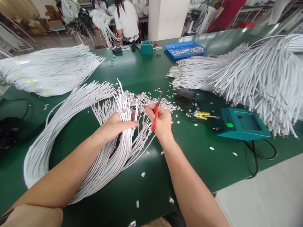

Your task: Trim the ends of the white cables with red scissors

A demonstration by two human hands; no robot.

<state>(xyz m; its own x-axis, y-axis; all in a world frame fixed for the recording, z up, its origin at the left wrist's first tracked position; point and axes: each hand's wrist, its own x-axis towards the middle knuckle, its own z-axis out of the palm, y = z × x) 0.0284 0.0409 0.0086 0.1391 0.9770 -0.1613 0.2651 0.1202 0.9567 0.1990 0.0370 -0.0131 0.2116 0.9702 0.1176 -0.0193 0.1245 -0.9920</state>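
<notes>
A teal bench device (243, 134) with a green button (229, 125) sits on the right side of the green table (142, 71), near a yellow-handled clip (201, 115) and a black power adapter (184, 95). At the far edge, another teal box (147, 48) stands left of a blue tray (184, 45) holding small pieces (197, 49). Beyond are a white pillar (167, 19), a co-worker in white (127, 20) and another in red (226, 14)

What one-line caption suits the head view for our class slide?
Left hand holds white cables; right hand holds a red-handled tool over a green table.
</notes>
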